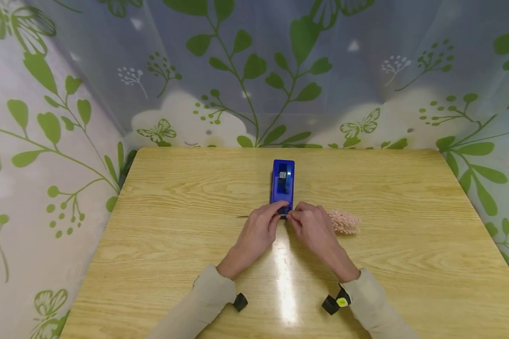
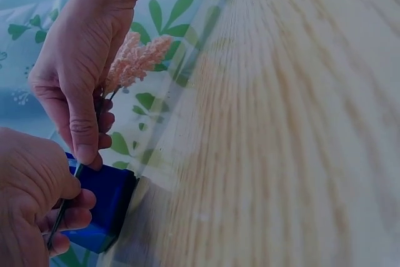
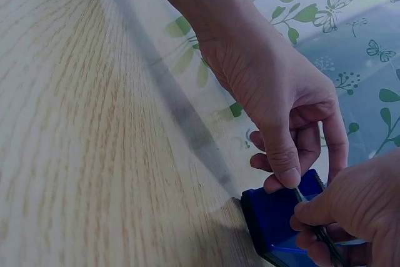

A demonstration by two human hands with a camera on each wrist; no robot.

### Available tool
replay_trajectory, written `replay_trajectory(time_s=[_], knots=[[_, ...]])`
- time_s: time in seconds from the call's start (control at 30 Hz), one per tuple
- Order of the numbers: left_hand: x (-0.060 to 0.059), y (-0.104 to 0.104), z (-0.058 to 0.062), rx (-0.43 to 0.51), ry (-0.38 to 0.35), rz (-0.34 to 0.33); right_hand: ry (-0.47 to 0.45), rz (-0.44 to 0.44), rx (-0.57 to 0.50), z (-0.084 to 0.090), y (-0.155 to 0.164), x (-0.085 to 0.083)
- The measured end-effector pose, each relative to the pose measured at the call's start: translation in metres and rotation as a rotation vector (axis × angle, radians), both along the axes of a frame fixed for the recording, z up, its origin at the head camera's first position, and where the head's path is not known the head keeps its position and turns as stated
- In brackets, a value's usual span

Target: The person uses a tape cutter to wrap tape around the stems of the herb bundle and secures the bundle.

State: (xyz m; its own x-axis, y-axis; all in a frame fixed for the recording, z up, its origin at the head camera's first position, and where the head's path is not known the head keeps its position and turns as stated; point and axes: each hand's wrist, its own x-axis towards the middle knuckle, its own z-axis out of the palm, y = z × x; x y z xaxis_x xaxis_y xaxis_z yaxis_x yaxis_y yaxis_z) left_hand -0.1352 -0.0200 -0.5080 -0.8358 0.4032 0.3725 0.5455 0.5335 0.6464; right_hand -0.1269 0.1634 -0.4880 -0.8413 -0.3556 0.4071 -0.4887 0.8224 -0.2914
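A blue tape dispenser (image 1: 283, 198) stands upright on the table, its near end just beyond both hands. A bunch of pink dried flowers (image 1: 344, 222) sticks out to the right of the right hand (image 1: 316, 228). Its thin dark stems (image 1: 242, 216) run across in front of the dispenser and come out left of the left hand (image 1: 258, 230). In the left wrist view, the left hand (image 2: 31, 186) and the right hand (image 2: 81, 73) both pinch the stems (image 2: 57, 224) close together. A small pale spot shows between the fingertips in the head view; what it is, I cannot tell.
A light wooden table (image 1: 174, 188) lies beneath everything. Behind it and along both sides hangs a curtain (image 1: 254, 56) printed with green leaves and butterflies. Dark cameras (image 1: 331, 305) are strapped at both sleeve cuffs.
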Motion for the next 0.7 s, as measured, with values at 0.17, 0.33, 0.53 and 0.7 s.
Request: replay_trajectory(time_s=[0.17, 0.33, 0.53, 0.7], knots=[[-0.0007, 0.0010, -0.0021, 0.017, -0.043, 0.006, -0.003, -0.001, 0.010, 0.0003, 0.0000, -0.0006], [-0.0018, 0.0008, -0.0023, 0.027, -0.063, 0.003, -0.012, 0.009, 0.004, 0.0010, 0.0000, -0.0020], [-0.0016, 0.0004, -0.0009, 0.039, -0.083, -0.005, -0.022, 0.022, -0.011, 0.0007, 0.0005, -0.0019], [-0.0021, 0.0005, -0.0005, 0.057, -0.113, -0.011, -0.020, 0.029, -0.007, 0.0007, 0.0015, -0.0027]])
